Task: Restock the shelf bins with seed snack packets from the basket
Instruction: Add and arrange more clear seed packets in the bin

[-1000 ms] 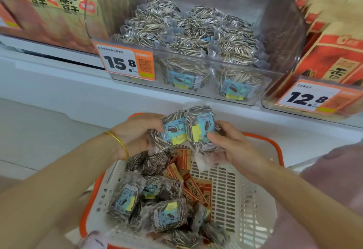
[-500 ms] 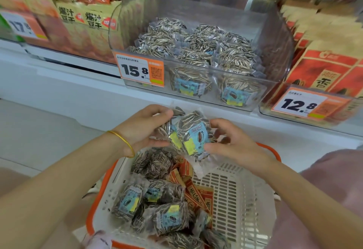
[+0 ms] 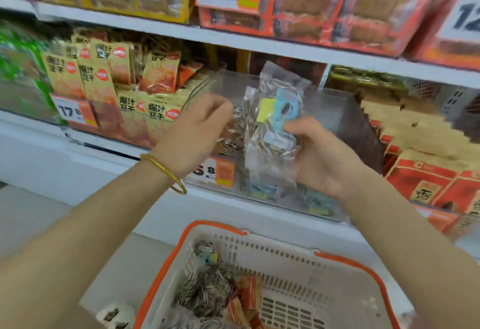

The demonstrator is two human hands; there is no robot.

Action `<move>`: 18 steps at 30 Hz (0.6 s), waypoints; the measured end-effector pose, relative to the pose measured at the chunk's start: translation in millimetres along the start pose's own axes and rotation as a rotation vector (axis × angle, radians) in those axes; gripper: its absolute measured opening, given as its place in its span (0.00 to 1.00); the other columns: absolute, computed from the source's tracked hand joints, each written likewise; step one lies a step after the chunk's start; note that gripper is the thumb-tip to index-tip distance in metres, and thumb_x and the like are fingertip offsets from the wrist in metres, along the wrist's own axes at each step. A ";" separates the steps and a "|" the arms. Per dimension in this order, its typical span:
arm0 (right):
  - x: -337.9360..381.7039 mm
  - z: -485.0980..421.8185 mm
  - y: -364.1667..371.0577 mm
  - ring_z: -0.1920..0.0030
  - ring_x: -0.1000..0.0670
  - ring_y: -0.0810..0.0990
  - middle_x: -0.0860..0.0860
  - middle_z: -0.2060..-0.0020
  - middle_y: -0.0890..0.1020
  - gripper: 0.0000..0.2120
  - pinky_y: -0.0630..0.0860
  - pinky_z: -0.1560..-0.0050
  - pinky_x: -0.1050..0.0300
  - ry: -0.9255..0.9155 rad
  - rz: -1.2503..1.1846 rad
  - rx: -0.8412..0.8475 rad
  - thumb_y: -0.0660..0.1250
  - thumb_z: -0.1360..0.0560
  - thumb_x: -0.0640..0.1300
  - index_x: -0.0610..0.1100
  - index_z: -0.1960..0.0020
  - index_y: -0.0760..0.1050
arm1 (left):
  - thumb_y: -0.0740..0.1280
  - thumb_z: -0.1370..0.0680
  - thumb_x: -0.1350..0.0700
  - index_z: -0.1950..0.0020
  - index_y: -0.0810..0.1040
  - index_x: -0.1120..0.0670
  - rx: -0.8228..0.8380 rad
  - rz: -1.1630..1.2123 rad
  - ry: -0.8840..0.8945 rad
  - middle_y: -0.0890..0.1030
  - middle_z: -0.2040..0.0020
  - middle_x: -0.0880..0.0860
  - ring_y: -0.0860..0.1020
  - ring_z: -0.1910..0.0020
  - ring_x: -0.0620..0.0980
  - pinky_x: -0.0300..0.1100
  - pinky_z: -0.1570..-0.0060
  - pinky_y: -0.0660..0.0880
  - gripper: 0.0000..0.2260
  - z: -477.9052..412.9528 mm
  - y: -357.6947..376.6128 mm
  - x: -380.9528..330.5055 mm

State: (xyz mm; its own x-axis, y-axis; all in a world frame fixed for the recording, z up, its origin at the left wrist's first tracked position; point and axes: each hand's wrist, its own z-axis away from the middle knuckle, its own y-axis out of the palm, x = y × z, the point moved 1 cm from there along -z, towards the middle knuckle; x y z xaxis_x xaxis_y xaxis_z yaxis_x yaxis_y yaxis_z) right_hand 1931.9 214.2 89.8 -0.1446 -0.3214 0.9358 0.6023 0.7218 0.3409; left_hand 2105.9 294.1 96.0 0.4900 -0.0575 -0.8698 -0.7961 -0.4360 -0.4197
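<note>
My right hand is shut on upright clear seed snack packets with a blue and yellow label, held just over the front of the clear shelf bin. My left hand hovers over the bin's left side with curled fingers. Seeds show right under it, and blur hides whether it grips them. More labelled packets lie inside the bin's front. Below, the white basket with an orange rim holds striped seed packets and small red-orange packets.
A white shelf board runs close above the bin. Yellow-orange snack packs fill the bin on the left, and red and brown bags fill the one on the right. Orange boxes stand on the upper shelf.
Both hands have risen from above the basket to the clear bin, carrying the seed packets. The view has tilted upward, so the basket now lies low in the frame.
</note>
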 end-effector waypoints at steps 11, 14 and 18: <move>13.0 -201.7 -26.0 0.41 0.44 0.76 0.45 0.39 0.75 0.52 0.75 0.41 0.39 -0.180 0.274 -0.506 0.77 0.48 0.48 0.46 0.29 0.56 | 0.50 0.25 0.45 0.58 0.80 0.53 0.066 -0.871 0.443 0.80 0.57 0.52 0.77 0.53 0.56 0.48 0.55 0.72 0.22 -36.2 20.7 66.3; 5.2 -231.3 -20.6 0.38 0.45 0.73 0.44 0.35 0.72 0.53 0.71 0.36 0.44 -0.182 0.385 -0.560 0.78 0.45 0.49 0.43 0.28 0.53 | 0.52 0.25 0.46 0.61 0.80 0.53 0.047 -0.833 0.444 0.80 0.58 0.51 0.77 0.55 0.55 0.47 0.57 0.73 0.19 -38.7 21.9 70.5; -4.8 -246.8 -24.7 0.39 0.46 0.73 0.44 0.38 0.72 0.36 0.70 0.36 0.50 -0.200 0.677 -0.676 0.76 0.33 0.46 0.40 0.33 0.62 | 0.52 0.25 0.48 0.61 0.80 0.53 0.045 -0.796 0.445 0.79 0.59 0.51 0.77 0.55 0.54 0.47 0.57 0.74 0.18 -37.9 24.2 71.4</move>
State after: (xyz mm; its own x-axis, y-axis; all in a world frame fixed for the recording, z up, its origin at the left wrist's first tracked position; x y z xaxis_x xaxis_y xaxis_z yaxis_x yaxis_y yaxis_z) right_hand 2111.4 46.6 54.9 0.3048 0.1870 0.9339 0.9210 0.1919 -0.3390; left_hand 2135.1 245.3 33.6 0.9847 -0.1003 -0.1422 -0.1727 -0.4600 -0.8710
